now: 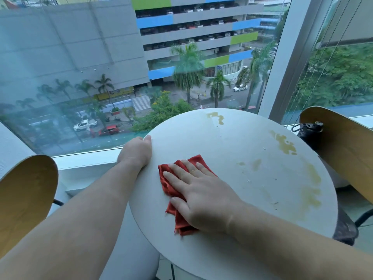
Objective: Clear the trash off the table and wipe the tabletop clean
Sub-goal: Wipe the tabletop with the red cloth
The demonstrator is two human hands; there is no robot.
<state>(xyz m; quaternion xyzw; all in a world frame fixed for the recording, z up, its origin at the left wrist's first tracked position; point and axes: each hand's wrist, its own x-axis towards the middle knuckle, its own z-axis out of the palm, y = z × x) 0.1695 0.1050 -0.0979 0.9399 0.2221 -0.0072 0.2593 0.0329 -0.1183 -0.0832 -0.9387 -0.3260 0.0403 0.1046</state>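
**Item 1. Round white table** (222,142): filled the centre and lower right of the frame, standing against a full-height window.

**Item 2. Crumpled red cloth** (167,186): lay flat on the table's left half, near the left rim. It was partly covered by the right hand, with red corners showing above the fingers and below the palm.

**Item 3. Right hand** (203,197): entered from the lower right. The palm was down and the fingers were straight and spread apart, pressing on the red cloth without curling round it.

**Item 4. Left hand** (136,151): sat at the table's upper-left rim and held the edge. The thumb lay on top of the surface. The other fingers were hidden beyond the rim, so how they lay could not be told.

**Item 5. Yellowish liquid stains** (284,144): were scattered over the far and right parts of the tabletop, well apart from the cloth. One patch lay at the top edge, one at the upper right, small spots near the middle, and fainter smears down the right side.

**Item 6. Small pale crumbs** (248,181): were a few specks among the stains, right of centre.

**Item 7. Curved light-wood chair back** (26,190): stood at the left edge of the frame, beside the left forearm.

**Item 8. Second curved light-wood chair back** (343,146): stood at the right edge, just beyond the table.

**Item 9. Black bottle with a loop on its cap** (308,136): sat between the table's right rim and the second chair back. Its lower part was hidden.

**Item 10. Large glass window** (80,57): filled the upper frame, with a multi-storey car park, palm trees and a street seen below.

**Item 11. Thin blind cords** (327,57): hung in the upper right.
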